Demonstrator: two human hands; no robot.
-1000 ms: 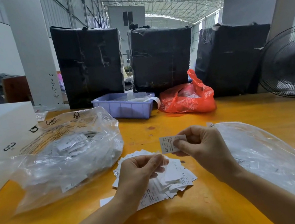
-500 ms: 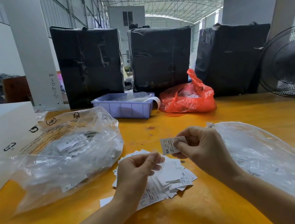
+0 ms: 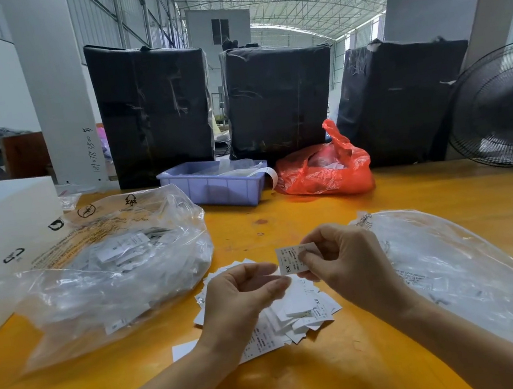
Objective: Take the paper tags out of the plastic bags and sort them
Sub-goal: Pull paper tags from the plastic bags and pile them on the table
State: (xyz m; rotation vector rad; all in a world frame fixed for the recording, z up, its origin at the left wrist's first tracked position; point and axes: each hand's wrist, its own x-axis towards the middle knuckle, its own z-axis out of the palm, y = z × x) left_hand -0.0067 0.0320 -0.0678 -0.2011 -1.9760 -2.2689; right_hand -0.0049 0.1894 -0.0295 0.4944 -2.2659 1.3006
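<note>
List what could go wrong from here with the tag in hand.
The fan at the table's right edge could scatter the loose tag pile if it runs. The right hand only pinches the XS tag, so it could slip into the pile.

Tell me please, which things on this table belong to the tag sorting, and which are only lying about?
Belong to the job:
- paper tag, pinched in the right hand
- left hand, fingers curled
- pile of loose tags
- full plastic bag
- flatter plastic bag

Lying about:
- purple bin
- red bag
- fan
- black-wrapped boxes
</note>
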